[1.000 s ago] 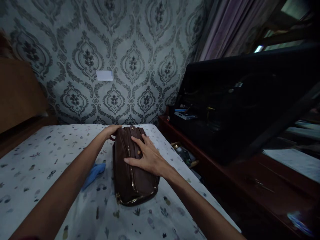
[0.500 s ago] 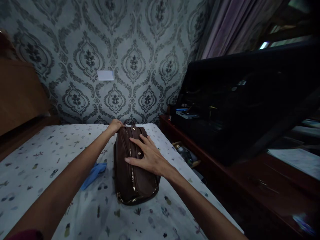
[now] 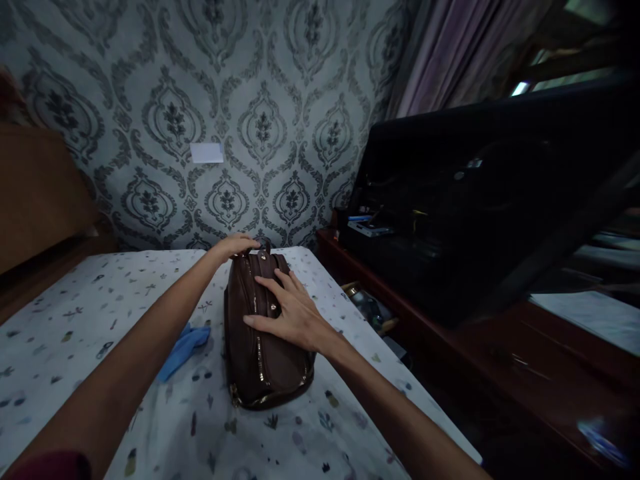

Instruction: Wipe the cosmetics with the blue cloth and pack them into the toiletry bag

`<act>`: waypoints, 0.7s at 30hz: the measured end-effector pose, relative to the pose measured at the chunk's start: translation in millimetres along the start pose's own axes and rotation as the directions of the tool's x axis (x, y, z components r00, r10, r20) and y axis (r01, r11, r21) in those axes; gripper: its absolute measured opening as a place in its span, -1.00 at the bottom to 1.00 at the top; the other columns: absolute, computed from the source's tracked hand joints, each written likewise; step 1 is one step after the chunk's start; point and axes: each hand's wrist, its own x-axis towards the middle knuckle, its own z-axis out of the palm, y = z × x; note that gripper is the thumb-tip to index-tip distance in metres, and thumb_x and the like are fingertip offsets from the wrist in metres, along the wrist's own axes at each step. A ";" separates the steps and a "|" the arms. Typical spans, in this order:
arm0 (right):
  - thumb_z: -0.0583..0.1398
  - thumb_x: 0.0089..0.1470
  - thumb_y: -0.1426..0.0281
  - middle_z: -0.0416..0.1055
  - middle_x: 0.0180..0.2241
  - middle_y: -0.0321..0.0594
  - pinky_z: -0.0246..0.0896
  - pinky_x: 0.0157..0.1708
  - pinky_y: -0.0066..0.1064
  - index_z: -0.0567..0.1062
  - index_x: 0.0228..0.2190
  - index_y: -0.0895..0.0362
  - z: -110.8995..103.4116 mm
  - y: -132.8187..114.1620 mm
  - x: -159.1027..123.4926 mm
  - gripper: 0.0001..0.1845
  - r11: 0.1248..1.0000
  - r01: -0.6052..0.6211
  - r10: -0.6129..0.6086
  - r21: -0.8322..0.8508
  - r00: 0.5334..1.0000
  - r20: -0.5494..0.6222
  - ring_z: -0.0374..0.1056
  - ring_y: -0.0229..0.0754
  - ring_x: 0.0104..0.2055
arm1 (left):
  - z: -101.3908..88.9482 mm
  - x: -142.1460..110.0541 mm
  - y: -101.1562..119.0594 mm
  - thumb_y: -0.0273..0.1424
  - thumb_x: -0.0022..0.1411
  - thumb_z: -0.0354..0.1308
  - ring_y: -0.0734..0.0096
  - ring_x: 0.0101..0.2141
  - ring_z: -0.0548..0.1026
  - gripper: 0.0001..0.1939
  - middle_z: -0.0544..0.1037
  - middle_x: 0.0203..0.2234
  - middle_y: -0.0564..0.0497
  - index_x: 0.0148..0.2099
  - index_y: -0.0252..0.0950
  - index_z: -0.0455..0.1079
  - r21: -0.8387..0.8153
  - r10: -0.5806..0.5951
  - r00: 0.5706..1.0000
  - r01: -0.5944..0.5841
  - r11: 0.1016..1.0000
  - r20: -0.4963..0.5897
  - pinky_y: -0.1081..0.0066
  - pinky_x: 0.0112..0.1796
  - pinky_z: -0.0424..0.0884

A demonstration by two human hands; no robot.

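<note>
A brown leather bag (image 3: 240, 340) with gold zippers and a short loop handle lies on the patterned white bedsheet (image 3: 280, 440). My right hand (image 3: 287, 310) rests on its upper face, fingers spread, beside the zipper line. At the bag's far end, my left hand (image 3: 237, 245) is bent over the top left corner, its fingers close together near the loop handle. What those fingers pinch is hidden by the hand and the bag. A crumpled blue cloth (image 3: 185, 352) lies left of the bag, partly behind my left forearm.
A large black panel-like object (image 3: 450, 200) leans over the dark red desk (image 3: 450, 347) on the right. Below the desk's edge, an open drawer (image 3: 370, 310) holds several items. Papers (image 3: 590, 317) lie on the desk. A brown wooden headboard-like piece (image 3: 40, 193) stands left; patterned wallpaper is behind.
My left hand has moved slightly right over the bag's far end, towards the loop handle. My right hand stays spread on the bag. The view has shifted slightly.
</note>
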 end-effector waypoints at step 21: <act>0.27 0.00 -0.20 -0.02 0.38 0.11 -0.22 0.36 0.14 0.17 0.34 0.03 -5.1 -2.8 -1.5 0.03 1.000 -0.027 0.027 -0.009 0.999 0.032 -0.23 0.28 0.45 | 20.2 19.8 15.9 -0.28 0.34 0.20 0.26 -0.15 0.53 -0.69 0.53 -0.14 -0.14 0.00 -0.41 0.42 -0.194 0.105 0.985 -0.077 0.978 0.135 0.22 -0.11 0.51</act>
